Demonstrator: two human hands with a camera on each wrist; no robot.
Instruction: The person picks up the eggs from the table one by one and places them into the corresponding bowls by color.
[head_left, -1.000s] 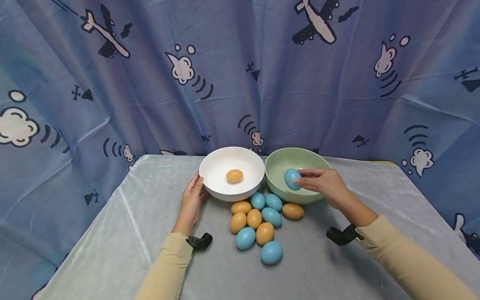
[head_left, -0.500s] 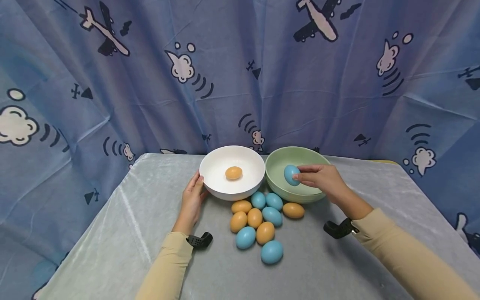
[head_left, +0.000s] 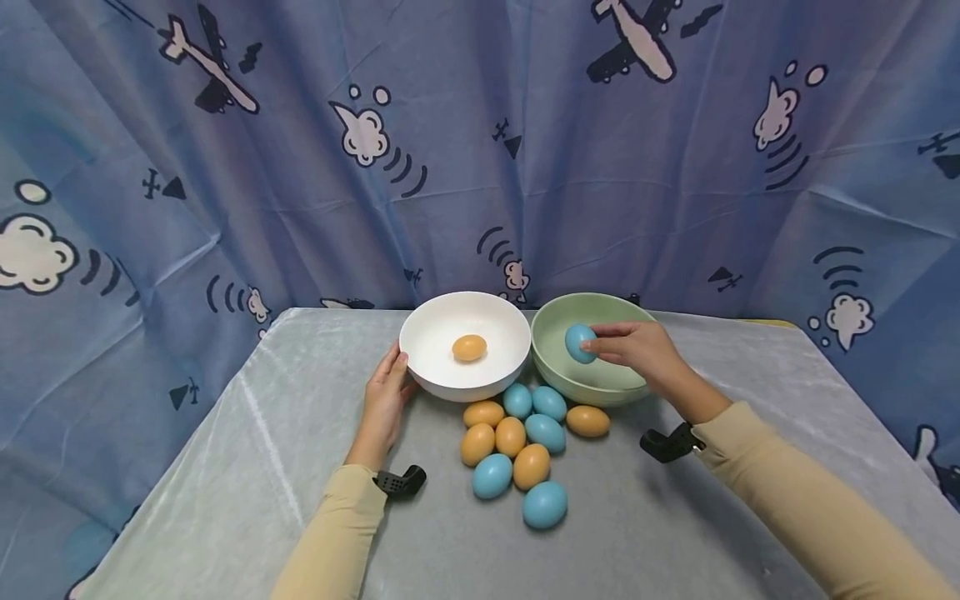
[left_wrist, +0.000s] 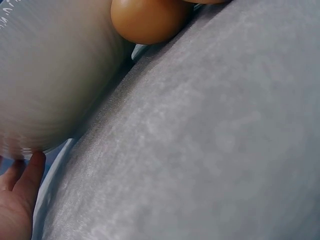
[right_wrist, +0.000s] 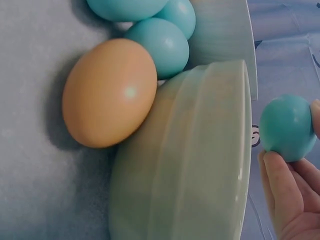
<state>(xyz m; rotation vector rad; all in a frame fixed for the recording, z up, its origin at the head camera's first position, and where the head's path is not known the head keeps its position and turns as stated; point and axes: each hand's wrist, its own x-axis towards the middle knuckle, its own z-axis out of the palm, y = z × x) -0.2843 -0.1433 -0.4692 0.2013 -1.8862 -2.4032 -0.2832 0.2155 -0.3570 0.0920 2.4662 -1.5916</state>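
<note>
In the head view my right hand (head_left: 633, 350) pinches a blue egg (head_left: 581, 343) between thumb and fingertips, over the light green bowl (head_left: 592, 393). The right wrist view shows that egg (right_wrist: 287, 127) above the level of the bowl's rim. My left hand (head_left: 386, 404) touches the outer left side of the white bowl (head_left: 427, 367); its fingers look fairly straight against the wall in the left wrist view. Inside the white bowl lies one orange egg (head_left: 469, 348). No egg shows in the visible part of the green bowl.
Several blue eggs (head_left: 545, 505) and orange eggs (head_left: 531, 467) lie clustered on the grey cloth (head_left: 637, 533) in front of the bowls. One orange egg (head_left: 588, 421) sits close by the green bowl's front. A patterned blue curtain (head_left: 450, 167) hangs behind the table.
My right hand, still pinching the blue egg, has moved slightly up and left over the green bowl. My left hand and the eggs on the cloth stay put.
</note>
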